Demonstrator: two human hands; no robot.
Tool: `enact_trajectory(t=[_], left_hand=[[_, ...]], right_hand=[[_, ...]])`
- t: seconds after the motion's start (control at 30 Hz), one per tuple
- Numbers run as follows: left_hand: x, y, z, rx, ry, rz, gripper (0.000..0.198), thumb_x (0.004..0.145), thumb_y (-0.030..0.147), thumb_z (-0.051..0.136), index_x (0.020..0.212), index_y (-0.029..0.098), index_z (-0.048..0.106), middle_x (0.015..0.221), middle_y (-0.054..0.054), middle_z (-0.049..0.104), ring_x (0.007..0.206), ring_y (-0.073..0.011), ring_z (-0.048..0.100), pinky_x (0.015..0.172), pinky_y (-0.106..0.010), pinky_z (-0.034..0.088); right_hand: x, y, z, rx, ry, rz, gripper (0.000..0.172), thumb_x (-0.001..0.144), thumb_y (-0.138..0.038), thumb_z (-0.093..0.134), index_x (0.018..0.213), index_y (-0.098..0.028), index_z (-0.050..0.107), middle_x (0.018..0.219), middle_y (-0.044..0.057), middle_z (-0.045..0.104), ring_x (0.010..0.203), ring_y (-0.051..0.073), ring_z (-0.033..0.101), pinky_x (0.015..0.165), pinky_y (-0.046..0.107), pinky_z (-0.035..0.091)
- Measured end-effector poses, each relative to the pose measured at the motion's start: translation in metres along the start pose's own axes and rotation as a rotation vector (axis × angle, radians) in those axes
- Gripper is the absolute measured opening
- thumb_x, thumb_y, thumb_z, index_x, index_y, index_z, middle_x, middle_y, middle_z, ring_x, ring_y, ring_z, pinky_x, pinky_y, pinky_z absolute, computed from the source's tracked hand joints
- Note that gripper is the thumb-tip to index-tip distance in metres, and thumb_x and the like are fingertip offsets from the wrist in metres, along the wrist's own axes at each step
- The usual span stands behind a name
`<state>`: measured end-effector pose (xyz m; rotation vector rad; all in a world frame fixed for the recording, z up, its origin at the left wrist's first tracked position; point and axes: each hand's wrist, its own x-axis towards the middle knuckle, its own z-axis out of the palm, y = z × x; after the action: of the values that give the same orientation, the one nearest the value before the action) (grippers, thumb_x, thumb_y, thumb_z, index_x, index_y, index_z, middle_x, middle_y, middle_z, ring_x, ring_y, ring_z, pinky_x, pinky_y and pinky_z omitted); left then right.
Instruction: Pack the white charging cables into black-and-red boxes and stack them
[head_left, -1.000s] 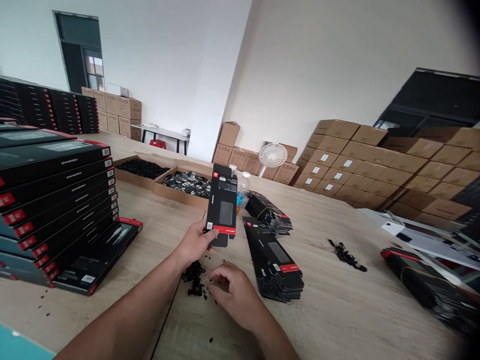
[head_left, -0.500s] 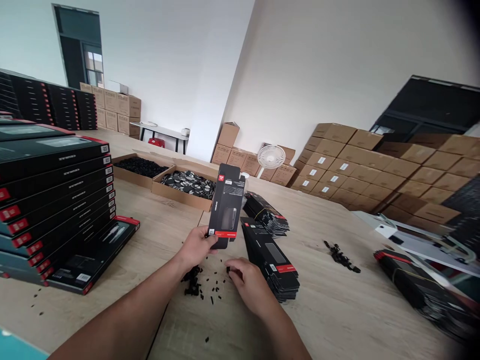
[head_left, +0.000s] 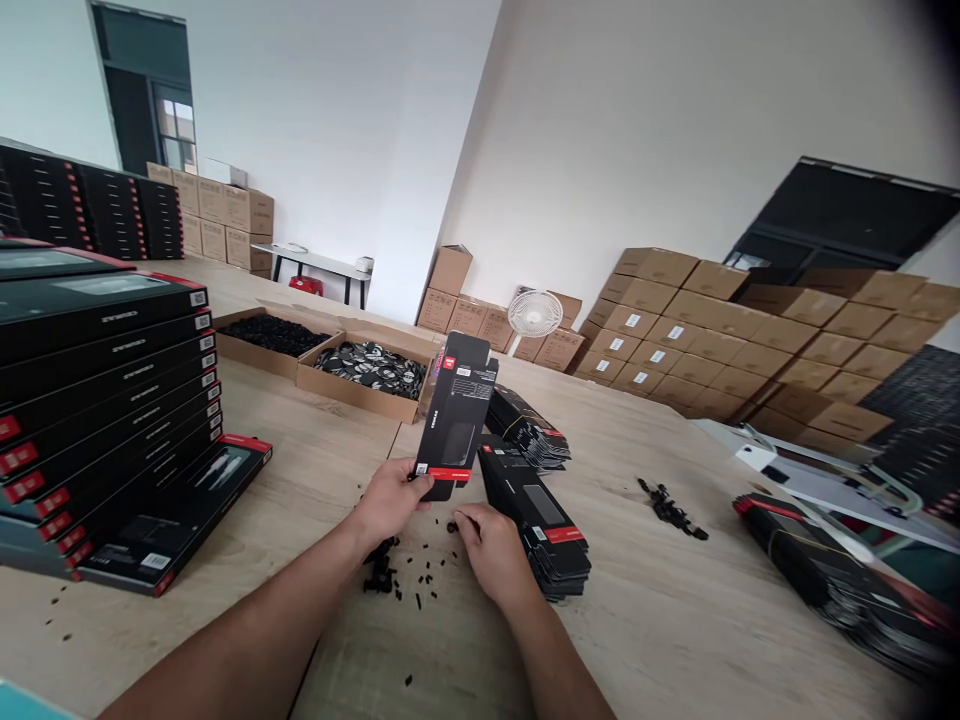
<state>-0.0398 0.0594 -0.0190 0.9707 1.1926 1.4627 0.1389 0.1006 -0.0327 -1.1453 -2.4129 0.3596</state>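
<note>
My left hand (head_left: pixel 390 500) grips the bottom end of a slim black carton with a red band (head_left: pixel 459 415), held upright above the wooden table (head_left: pixel 675 620). My right hand (head_left: pixel 491 545) is closed in a pinch just under the carton's lower flap, holding a small black piece I cannot make out. Small black plastic bits (head_left: pixel 390 575) lie scattered on the table below both hands. A pile of flat black cartons (head_left: pixel 544 520) lies just right of my right hand.
A tall stack of black-and-red boxes (head_left: pixel 105 400) stands at the left. Two open cardboard trays (head_left: pixel 352 370) of black parts sit behind. More flat cartons (head_left: pixel 525 425), a heap of black bits (head_left: pixel 667 505) and bundled cartons (head_left: pixel 817 570) lie at the right. Brown boxes line the wall.
My right hand has moved up from the scattered bits to just below the carton's bottom flap. The carton has tilted slightly to the right in my left hand.
</note>
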Motion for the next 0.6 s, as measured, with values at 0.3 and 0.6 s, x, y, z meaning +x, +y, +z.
enact_trajectory(t=[0.3,0.6], left_hand=[[0.006,-0.007,-0.003,0.032,0.024,-0.023,0.018,0.077,0.030,0.071,0.088,0.017,0.077,0.086,-0.005,0.079,0.091,-0.0269,0.072,0.077,-0.037,0.059],[0.004,-0.012,0.005,0.042,-0.050,0.004,0.026,0.077,0.039,0.069,0.088,0.016,0.076,0.088,-0.006,0.077,0.091,-0.0258,0.070,0.082,-0.039,0.057]], right_hand=[[-0.001,-0.006,-0.003,-0.034,-0.072,0.008,0.013,0.085,-0.013,0.057,0.085,-0.019,0.069,0.088,0.006,0.068,0.081,0.020,0.065,0.074,0.028,0.047],[-0.005,-0.011,0.006,-0.029,0.061,0.022,0.015,0.088,-0.014,0.050,0.083,-0.020,0.063,0.085,0.006,0.067,0.077,0.020,0.064,0.068,0.026,0.042]])
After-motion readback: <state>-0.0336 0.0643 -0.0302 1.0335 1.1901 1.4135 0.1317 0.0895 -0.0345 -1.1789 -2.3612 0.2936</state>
